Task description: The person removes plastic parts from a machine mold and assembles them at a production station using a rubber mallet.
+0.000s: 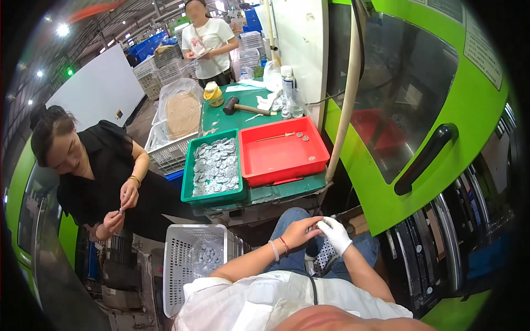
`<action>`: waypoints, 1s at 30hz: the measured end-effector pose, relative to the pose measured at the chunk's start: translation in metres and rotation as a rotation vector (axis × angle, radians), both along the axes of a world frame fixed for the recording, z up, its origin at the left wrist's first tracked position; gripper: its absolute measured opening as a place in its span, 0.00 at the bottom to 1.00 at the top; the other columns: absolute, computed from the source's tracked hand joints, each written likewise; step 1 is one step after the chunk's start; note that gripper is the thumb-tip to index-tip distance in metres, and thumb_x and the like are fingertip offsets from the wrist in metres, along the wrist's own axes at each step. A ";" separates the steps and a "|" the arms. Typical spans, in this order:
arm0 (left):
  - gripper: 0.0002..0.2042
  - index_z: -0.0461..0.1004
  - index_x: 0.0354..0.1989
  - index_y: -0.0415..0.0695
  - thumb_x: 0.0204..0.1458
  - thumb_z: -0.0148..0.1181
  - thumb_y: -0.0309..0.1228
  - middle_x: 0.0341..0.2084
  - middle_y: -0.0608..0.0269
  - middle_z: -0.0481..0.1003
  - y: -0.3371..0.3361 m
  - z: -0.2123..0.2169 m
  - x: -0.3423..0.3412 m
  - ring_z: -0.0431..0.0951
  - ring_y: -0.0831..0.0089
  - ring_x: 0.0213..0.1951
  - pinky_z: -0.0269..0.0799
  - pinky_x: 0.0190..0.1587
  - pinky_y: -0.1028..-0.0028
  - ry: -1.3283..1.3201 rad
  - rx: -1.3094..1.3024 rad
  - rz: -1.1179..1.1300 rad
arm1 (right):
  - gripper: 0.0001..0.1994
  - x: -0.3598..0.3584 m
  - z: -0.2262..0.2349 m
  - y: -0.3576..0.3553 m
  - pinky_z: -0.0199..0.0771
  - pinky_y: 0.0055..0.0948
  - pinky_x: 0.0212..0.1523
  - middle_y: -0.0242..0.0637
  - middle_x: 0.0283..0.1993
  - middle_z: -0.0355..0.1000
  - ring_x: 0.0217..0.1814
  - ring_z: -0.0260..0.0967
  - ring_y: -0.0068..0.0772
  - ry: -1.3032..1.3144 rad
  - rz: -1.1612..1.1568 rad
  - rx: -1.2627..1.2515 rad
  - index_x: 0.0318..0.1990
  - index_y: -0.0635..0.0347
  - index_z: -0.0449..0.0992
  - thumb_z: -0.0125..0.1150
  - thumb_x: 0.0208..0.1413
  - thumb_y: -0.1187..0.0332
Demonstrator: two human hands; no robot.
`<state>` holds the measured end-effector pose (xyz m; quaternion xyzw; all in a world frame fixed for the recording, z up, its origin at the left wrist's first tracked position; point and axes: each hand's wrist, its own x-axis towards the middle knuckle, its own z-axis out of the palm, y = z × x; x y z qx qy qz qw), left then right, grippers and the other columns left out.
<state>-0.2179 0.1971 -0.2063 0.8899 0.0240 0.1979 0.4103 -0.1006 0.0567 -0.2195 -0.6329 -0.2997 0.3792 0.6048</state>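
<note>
My left hand (298, 231), bare with bracelets at the wrist, meets my right hand (335, 235) over my lap. A white glove (338, 238) covers the right hand, and my left fingers pinch its fingertips. Nothing else shows between the hands. Just under them lies a small perforated white basket (326, 255) on my jeans. Ahead, on the green table (249, 99), stand a green tray (188, 165) filled with several silvery round parts and a red tray (276, 159) holding a few parts and a thin stick.
A white perforated basket (185, 259) with silvery parts stands at my lower left. A seated person in black (105, 171) at the left handles a small part. Another person (207, 44) stands at the back. A green machine door (469, 127) and a white pole (345, 99) close off the right.
</note>
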 end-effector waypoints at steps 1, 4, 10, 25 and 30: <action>0.21 0.70 0.53 0.47 0.49 0.62 0.36 0.29 0.59 0.75 0.000 -0.002 0.000 0.77 0.63 0.32 0.72 0.34 0.70 -0.003 -0.033 0.010 | 0.14 0.000 0.002 0.000 0.70 0.21 0.42 0.31 0.40 0.72 0.41 0.68 0.20 0.069 0.012 0.000 0.47 0.65 0.72 0.55 0.59 0.64; 0.20 0.71 0.51 0.46 0.49 0.61 0.35 0.30 0.58 0.76 0.001 -0.001 0.000 0.77 0.62 0.33 0.72 0.36 0.70 0.010 -0.042 -0.001 | 0.14 0.000 0.009 -0.001 0.70 0.19 0.39 0.30 0.38 0.72 0.38 0.68 0.18 0.113 0.034 -0.015 0.46 0.64 0.72 0.54 0.60 0.63; 0.19 0.72 0.50 0.46 0.49 0.61 0.34 0.31 0.59 0.76 0.005 -0.002 0.002 0.77 0.63 0.33 0.72 0.36 0.70 -0.022 -0.015 -0.034 | 0.14 0.001 0.013 -0.004 0.70 0.19 0.38 0.30 0.38 0.72 0.38 0.69 0.19 0.198 0.040 -0.027 0.47 0.64 0.72 0.55 0.59 0.63; 0.16 0.75 0.45 0.47 0.45 0.65 0.32 0.26 0.58 0.73 -0.002 0.059 0.007 0.75 0.63 0.29 0.70 0.32 0.70 -0.052 0.174 -0.076 | 0.18 0.005 0.042 -0.027 0.72 0.20 0.39 0.32 0.43 0.72 0.39 0.70 0.19 0.126 -0.022 0.096 0.53 0.64 0.69 0.60 0.56 0.69; 0.24 0.73 0.50 0.41 0.39 0.69 0.24 0.26 0.61 0.72 0.005 0.115 0.007 0.71 0.74 0.27 0.69 0.32 0.77 -0.204 -0.033 0.005 | 0.21 0.006 0.120 -0.007 0.70 0.27 0.50 0.37 0.46 0.69 0.48 0.68 0.25 0.279 0.178 0.271 0.53 0.67 0.66 0.54 0.59 0.61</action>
